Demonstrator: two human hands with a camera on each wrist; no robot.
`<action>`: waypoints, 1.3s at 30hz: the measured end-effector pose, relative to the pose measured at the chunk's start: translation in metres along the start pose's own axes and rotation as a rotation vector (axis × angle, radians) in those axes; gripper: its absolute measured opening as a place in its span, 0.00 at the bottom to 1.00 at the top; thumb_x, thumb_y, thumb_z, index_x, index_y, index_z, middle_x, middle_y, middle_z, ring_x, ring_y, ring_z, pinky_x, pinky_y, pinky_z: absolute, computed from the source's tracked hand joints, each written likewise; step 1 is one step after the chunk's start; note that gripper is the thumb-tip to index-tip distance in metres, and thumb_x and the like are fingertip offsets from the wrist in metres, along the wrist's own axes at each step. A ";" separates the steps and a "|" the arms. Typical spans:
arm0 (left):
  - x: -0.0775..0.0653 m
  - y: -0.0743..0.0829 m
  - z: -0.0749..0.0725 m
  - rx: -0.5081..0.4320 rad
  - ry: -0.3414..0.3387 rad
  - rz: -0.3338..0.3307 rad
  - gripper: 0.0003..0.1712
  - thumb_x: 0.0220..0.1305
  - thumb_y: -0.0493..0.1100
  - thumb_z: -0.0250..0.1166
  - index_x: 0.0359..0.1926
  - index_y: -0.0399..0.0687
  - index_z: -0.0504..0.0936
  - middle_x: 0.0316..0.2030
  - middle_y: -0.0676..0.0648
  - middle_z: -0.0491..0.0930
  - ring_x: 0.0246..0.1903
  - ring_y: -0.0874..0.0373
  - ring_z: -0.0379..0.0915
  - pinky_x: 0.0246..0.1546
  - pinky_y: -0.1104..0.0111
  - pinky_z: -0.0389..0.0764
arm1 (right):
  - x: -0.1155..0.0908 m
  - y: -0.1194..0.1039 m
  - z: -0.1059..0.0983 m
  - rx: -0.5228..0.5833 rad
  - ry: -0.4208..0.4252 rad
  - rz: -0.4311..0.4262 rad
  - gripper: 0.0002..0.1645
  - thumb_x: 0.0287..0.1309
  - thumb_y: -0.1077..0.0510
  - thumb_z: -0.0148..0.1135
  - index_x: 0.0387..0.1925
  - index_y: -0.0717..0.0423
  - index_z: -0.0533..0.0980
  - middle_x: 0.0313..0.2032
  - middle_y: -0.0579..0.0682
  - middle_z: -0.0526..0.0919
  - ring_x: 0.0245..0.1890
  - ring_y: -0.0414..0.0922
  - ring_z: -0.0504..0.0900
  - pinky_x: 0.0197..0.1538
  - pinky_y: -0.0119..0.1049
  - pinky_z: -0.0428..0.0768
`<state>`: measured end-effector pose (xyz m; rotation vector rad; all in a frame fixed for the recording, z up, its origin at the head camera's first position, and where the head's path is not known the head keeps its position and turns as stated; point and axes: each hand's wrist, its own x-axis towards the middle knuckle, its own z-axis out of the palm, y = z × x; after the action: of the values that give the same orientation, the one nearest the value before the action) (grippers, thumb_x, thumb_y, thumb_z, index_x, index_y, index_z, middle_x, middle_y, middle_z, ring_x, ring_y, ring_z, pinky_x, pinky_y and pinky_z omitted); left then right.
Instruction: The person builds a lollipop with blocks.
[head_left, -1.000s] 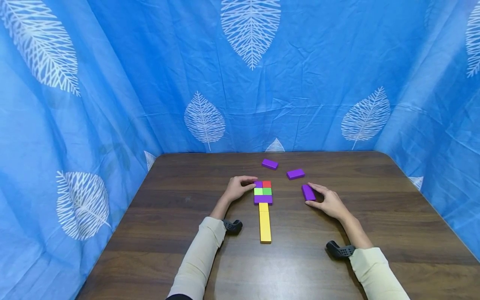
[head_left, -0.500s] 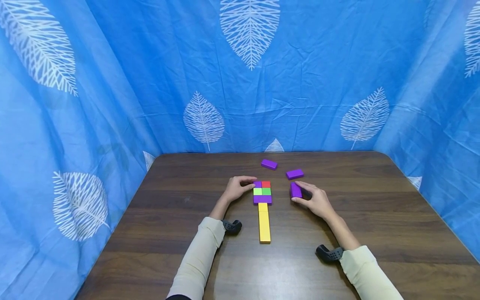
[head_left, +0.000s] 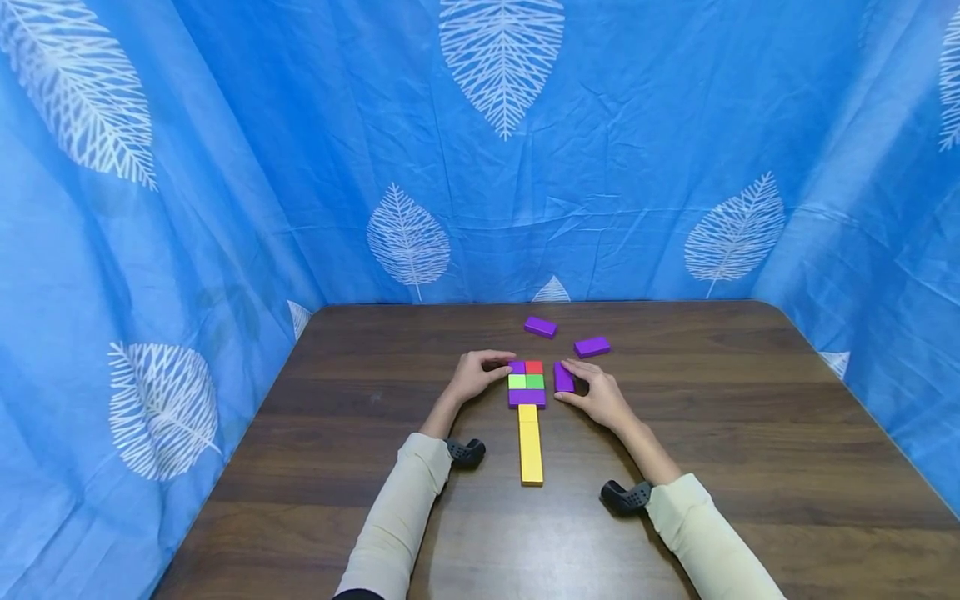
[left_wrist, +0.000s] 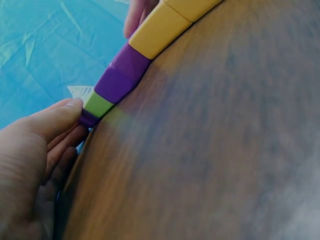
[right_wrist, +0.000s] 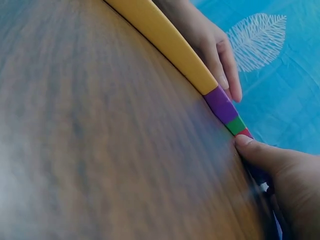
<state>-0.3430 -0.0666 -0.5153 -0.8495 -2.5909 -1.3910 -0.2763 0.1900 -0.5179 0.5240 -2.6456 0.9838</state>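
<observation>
Flat on the table lies a joined figure of blocks. Its top row pairs a small purple block (head_left: pixel 517 367) with a red block (head_left: pixel 534 367). Under them sit a light green block (head_left: pixel 517 382) and a green block (head_left: pixel 535 382), then a wide purple block (head_left: pixel 527 398) above a yellow strip (head_left: pixel 530 450). My left hand (head_left: pixel 472 375) holds the small purple block at its outer corner, thumb on the left side. My right hand (head_left: pixel 603 396) pinches a loose purple block (head_left: pixel 564 377) lengthwise between thumb and fingers, a small gap right of the figure.
Two more purple blocks lie farther back, one purple block (head_left: pixel 541 327) near the far edge and another purple block (head_left: pixel 592 347) to its right. The brown wooden table (head_left: pixel 360 492) meets a blue leaf-print curtain (head_left: pixel 600 167) behind.
My right hand has moved left across the table with the pinched purple block, closing most of the distance to the figure. My left hand has stayed at the small purple block.
</observation>
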 end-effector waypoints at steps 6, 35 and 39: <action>0.000 0.000 -0.001 0.007 -0.003 -0.001 0.16 0.58 0.44 0.65 0.49 0.50 0.83 0.44 0.52 0.82 0.45 0.62 0.76 0.46 0.70 0.75 | -0.007 -0.003 -0.002 0.003 0.000 0.012 0.40 0.48 0.48 0.69 0.60 0.62 0.68 0.59 0.63 0.68 0.61 0.60 0.64 0.60 0.56 0.62; -0.002 -0.002 0.003 0.012 -0.011 -0.015 0.16 0.59 0.45 0.65 0.49 0.51 0.82 0.45 0.53 0.81 0.47 0.63 0.75 0.48 0.69 0.74 | -0.009 -0.013 0.016 0.014 0.091 -0.005 0.25 0.56 0.56 0.64 0.54 0.62 0.74 0.54 0.59 0.75 0.56 0.57 0.71 0.58 0.50 0.67; -0.002 -0.001 0.002 0.005 -0.013 -0.027 0.16 0.59 0.45 0.65 0.49 0.51 0.82 0.45 0.53 0.81 0.47 0.63 0.75 0.48 0.70 0.74 | -0.009 -0.014 0.017 0.017 0.078 0.006 0.25 0.57 0.55 0.63 0.55 0.61 0.74 0.55 0.58 0.75 0.57 0.56 0.70 0.59 0.49 0.67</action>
<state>-0.3416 -0.0661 -0.5182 -0.8283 -2.6243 -1.3904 -0.2647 0.1708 -0.5256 0.4725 -2.5733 1.0087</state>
